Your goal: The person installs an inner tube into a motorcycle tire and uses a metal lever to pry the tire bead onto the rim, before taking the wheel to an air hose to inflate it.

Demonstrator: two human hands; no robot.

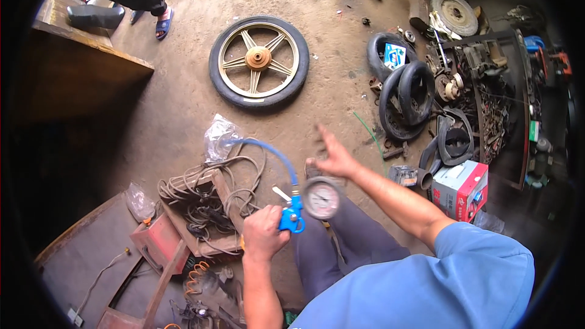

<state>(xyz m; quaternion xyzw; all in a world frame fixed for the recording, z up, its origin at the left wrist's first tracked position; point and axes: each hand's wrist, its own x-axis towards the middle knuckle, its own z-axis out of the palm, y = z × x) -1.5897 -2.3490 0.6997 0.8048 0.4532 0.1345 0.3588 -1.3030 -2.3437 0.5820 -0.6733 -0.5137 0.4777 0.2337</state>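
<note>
My left hand [263, 231] is closed around a blue tire inflator gun [293, 214]. Its round pressure gauge [321, 198] sticks out to the right, and a short blue hose [271, 148] curves up and left from it to a clear plastic bag [220, 137]. Beyond the gauge, my right hand [335, 155] is stretched out with fingers apart, slightly smeared by motion, holding nothing. Ahead on the floor lies a spoked motorcycle wheel [258, 62] with a black tire and rusty hub, apart from both hands.
Inner tubes [407, 100] and a metal bin of parts [496, 97] stand on the right, near a red and white box [460, 190]. A wooden crate with cables [204, 213] sits at left. A person's sandaled foot [163, 23] shows beside a wooden bench [91, 42].
</note>
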